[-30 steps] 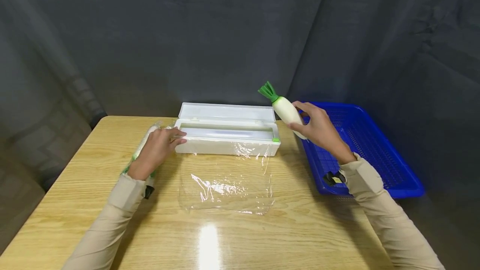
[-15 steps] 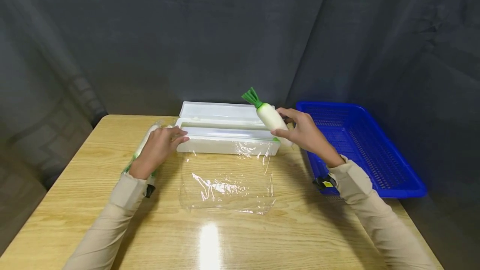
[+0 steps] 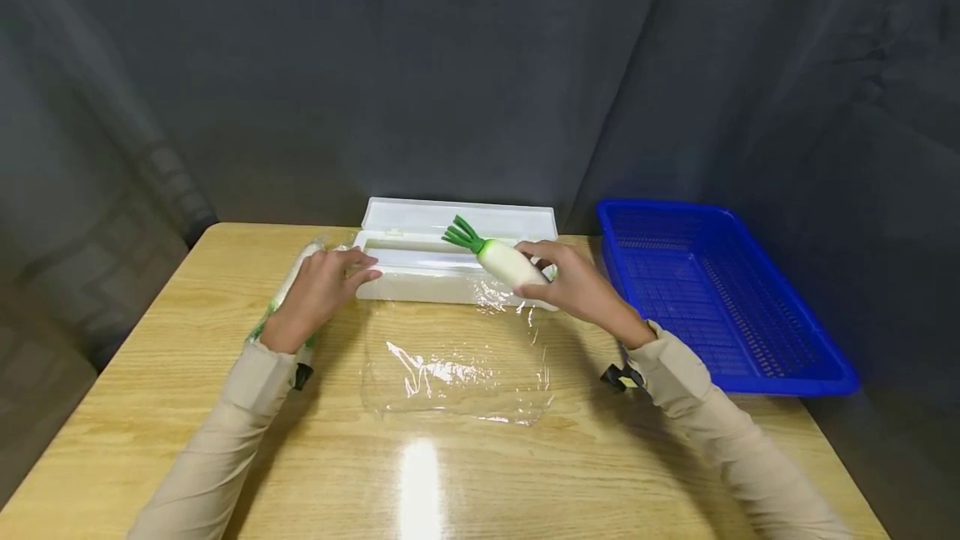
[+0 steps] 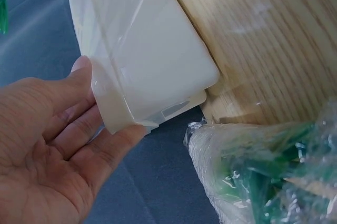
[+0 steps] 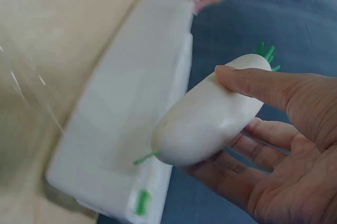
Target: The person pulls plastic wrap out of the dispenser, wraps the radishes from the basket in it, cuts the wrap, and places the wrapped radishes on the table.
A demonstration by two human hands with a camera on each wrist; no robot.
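Observation:
A white radish (image 3: 512,263) with green leaf stalks is held between the thumb and fingers of my right hand (image 3: 581,286). It tilts above the right part of a white cling film dispenser (image 3: 420,286), whose lid stands up at the back. At the dispenser's left end, my left hand (image 3: 318,290) grips the corner, thumb and a finger on either side of it in the left wrist view. Clear cling film (image 3: 450,373) runs from the dispenser's front over the table. A film-wrapped radish (image 4: 253,171) lies close beside my left hand, partly hidden by it in the head view.
At the right of the wooden table (image 3: 480,490) stands a blue plastic basket (image 3: 750,307), beside my right forearm. A dark curtain (image 3: 465,82) hangs behind the table.
My right hand has carried the radish leftward and down, from beside the basket to over the dispenser. My left hand has stayed at the dispenser's left end.

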